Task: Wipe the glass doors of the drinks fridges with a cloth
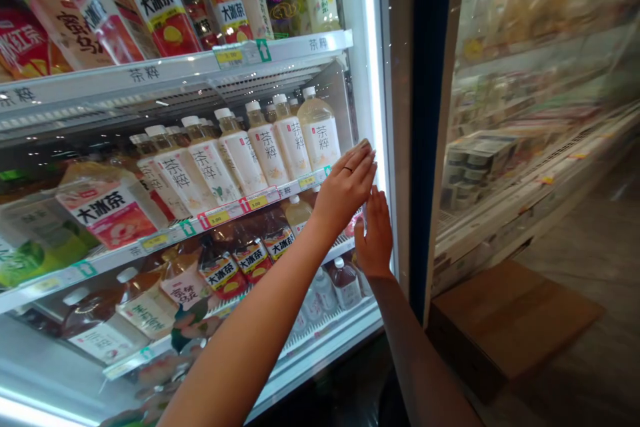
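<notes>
My left hand (347, 180) reaches across to the right edge of the glass fridge door (260, 357), a dark ring on one finger. Its fingers are stretched out and lie against the door near the bright frame strip (375, 80). Just below it, my right hand (377, 233) is held upright and flat at the same edge, fingers extended, its tips near the left hand. Neither hand holds anything that I can see. Behind the glass, a white-labelled tea bottle (321, 137) stands closest to my left hand.
Shelves hold rows of bottled drinks, among them a red iced tea bottle (160, 7) and a large pink-labelled pack (110, 207). Right of a dark blue post (433, 113) is a blurred display case (500, 167). A cardboard box (515, 313) sits on the floor below it.
</notes>
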The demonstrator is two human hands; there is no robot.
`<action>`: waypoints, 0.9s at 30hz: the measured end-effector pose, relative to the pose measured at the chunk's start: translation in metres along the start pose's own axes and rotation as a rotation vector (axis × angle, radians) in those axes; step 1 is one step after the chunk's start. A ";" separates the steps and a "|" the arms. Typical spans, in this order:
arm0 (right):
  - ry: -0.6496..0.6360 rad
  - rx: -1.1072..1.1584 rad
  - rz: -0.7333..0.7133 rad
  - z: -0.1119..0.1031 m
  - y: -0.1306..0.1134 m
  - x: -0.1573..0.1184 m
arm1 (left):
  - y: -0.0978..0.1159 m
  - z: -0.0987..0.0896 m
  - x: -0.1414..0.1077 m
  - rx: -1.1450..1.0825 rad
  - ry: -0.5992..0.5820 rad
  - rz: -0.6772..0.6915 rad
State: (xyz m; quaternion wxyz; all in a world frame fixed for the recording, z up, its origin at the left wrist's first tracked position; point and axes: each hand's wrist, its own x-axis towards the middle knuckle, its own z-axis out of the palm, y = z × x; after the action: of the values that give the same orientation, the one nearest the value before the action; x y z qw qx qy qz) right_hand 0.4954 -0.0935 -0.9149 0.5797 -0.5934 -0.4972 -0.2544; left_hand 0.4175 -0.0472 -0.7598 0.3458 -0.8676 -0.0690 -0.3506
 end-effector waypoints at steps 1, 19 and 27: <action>0.000 0.005 -0.001 -0.001 0.000 0.001 | 0.001 0.001 -0.003 -0.004 0.014 -0.006; 0.084 -0.012 0.057 -0.005 0.010 0.000 | 0.008 0.023 0.013 -0.021 0.015 0.053; 0.123 -0.019 0.070 -0.010 0.021 0.001 | 0.004 0.031 0.030 -0.047 0.051 0.064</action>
State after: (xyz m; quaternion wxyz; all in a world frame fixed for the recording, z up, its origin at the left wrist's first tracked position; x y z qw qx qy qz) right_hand 0.5165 -0.0989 -0.9213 0.6120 -0.5991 -0.4372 -0.2744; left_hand 0.4580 -0.0337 -0.7580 0.3382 -0.8680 -0.0242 -0.3629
